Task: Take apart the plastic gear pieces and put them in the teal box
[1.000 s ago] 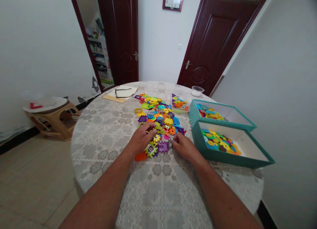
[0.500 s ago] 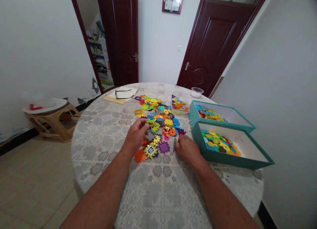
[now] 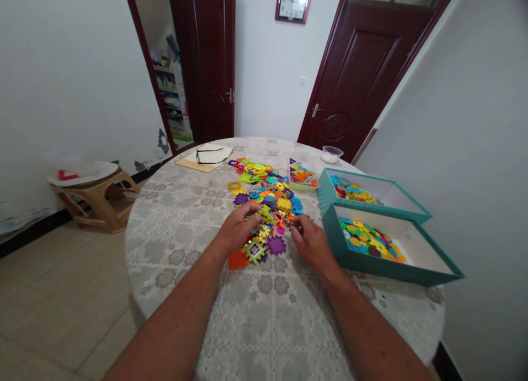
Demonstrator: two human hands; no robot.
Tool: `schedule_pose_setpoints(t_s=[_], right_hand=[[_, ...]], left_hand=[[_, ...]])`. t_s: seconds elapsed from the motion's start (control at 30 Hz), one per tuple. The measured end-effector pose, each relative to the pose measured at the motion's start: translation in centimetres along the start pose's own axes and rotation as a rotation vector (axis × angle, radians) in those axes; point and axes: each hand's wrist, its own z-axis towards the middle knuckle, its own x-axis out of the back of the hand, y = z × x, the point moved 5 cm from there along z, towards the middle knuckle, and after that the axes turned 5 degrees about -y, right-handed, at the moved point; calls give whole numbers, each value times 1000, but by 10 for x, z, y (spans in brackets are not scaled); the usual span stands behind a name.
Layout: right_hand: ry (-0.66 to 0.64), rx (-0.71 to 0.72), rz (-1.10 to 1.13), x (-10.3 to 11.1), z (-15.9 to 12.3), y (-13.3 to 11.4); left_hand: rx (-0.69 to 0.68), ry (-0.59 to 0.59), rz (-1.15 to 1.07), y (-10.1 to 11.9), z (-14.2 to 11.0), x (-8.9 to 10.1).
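My left hand (image 3: 238,231) is closed on a lime-green toothed plastic piece (image 3: 269,214), held above the near part of a loose pile. My right hand (image 3: 310,239) pinches a small grey toothed piece (image 3: 295,226) at the pile's right edge; the fingers hide most of it. Between and below the hands lie a purple square piece (image 3: 276,245), a lime-green window piece (image 3: 254,250), a yellow gear (image 3: 264,231) and an orange piece (image 3: 238,260). Farther back the heap of gear pieces (image 3: 284,204) spreads in many colours.
Two teal boxes (image 3: 391,274) with colourful pieces stand at the right. Behind the pile are a clear triangular tray (image 3: 303,187) of pieces and a clear bowl (image 3: 332,152). Glasses (image 3: 209,156) rest on paper at the back left. A stool (image 3: 97,199) stands left of the table.
My left hand shifted left with the lime-green piece, then came back right. My right hand moved right with the grey piece, then back up toward the pile. The view has turned slightly left.
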Motion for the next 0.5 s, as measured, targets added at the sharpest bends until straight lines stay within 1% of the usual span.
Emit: schedule_pose_setpoints(t_s=[0.1,0.17,0.2,0.27,0.33,0.4,0.47,0.5], right_hand=[[-30,52,169,-4,-3,-9],[-92,89,290,-12,-6,-15],[-126,97,353,-17,-7,-17],[-184,81,473,-27,-8,-17],[-192,38,535,-32,-8,-14],[-133,20,457,-29,-6,-10],[-62,58,236,-24,-3,-8],[-54,86,102,-22,-2,-9]], left_hand=[[-133,-76,149,7,-3,-10],[-229,-120,221,12,-6,-16],[-253,-151,248,13,-7,-19],[-242,-224,289,13,-9,-24],[-203,-282,329,11,-10,-26],[-183,-260,357,9,-9,-25],[-173,-170,354,6,-7,-20],[-158,-120,339,4,-5,-18]])
